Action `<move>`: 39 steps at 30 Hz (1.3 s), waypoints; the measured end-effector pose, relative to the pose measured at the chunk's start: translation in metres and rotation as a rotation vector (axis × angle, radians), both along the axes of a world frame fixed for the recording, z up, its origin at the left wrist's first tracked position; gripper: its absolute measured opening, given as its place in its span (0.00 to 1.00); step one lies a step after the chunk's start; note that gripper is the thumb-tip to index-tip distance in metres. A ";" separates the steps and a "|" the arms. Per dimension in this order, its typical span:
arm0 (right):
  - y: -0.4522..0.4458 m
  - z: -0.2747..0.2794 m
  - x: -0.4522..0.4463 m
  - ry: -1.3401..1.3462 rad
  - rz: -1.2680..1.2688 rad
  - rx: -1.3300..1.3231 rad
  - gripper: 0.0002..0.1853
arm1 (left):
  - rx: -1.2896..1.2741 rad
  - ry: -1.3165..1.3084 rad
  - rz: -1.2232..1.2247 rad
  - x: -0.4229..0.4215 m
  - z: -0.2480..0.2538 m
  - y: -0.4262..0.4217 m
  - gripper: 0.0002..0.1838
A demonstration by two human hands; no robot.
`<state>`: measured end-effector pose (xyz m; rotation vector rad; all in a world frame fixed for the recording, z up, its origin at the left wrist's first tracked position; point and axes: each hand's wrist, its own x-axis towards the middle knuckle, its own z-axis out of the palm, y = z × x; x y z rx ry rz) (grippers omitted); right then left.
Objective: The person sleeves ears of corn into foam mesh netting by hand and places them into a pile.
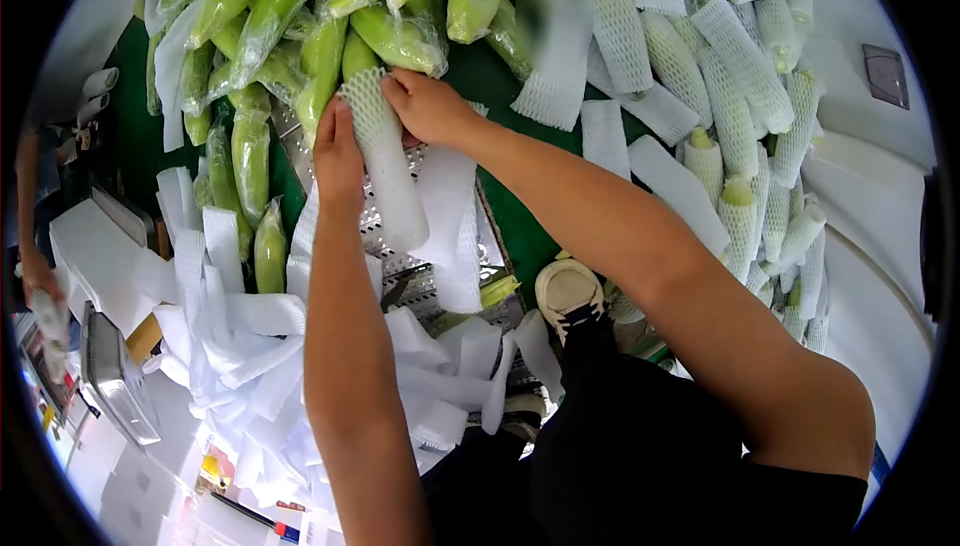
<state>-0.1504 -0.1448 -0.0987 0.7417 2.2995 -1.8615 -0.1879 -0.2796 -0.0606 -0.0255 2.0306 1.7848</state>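
Observation:
A white foam net sleeve (392, 186) hangs between my hands, its upper mouth stretched around the lower end of a green ear of corn (358, 54). My left hand (338, 161) grips the sleeve's left side, thumb up near the rim. On the other side my right hand (432, 111) pinches the rim, with its fingertips partly hidden behind. The sleeve's lower part is narrow and looks unfilled. Just above my hands lies a heap of plastic-wrapped corn (280, 6). Flat foam sleeves (445, 206) lie right below my right hand, over a perforated metal surface (410, 286).
Sleeved corn (735, 116) is piled on the right. A large heap of loose foam sleeves (270, 366) covers the lower left. My shoe (570, 291) stands on the green floor (520, 221). At the far left another person's arm (35, 266) shows beside a white box (100, 256).

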 end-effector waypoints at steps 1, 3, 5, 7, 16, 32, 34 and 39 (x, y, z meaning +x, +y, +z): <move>0.001 0.008 0.009 0.034 0.020 -0.062 0.19 | -0.072 0.111 -0.109 0.011 0.017 -0.003 0.13; 0.004 0.042 0.047 0.039 0.101 -0.166 0.17 | -0.289 0.128 -0.314 0.039 0.028 -0.020 0.16; 0.000 0.120 0.094 -0.159 0.131 -0.290 0.15 | -0.334 0.271 -0.199 0.107 0.012 -0.047 0.12; -0.020 0.104 0.127 -0.179 0.038 -0.448 0.16 | -0.135 0.005 0.091 0.156 0.022 -0.057 0.09; -0.032 0.037 0.076 -0.278 0.326 -0.106 0.15 | -0.295 0.408 0.265 0.119 -0.081 -0.072 0.24; 0.017 0.056 0.223 -0.179 -0.009 -0.811 0.49 | -0.725 0.670 -0.732 0.186 0.059 0.009 0.29; 0.012 0.037 0.225 -0.160 -0.384 -0.436 0.41 | -0.674 0.615 -0.737 0.188 0.042 -0.006 0.26; 0.044 0.043 0.195 -0.235 -1.180 -0.890 0.35 | -0.664 0.641 -0.494 0.206 0.041 -0.036 0.22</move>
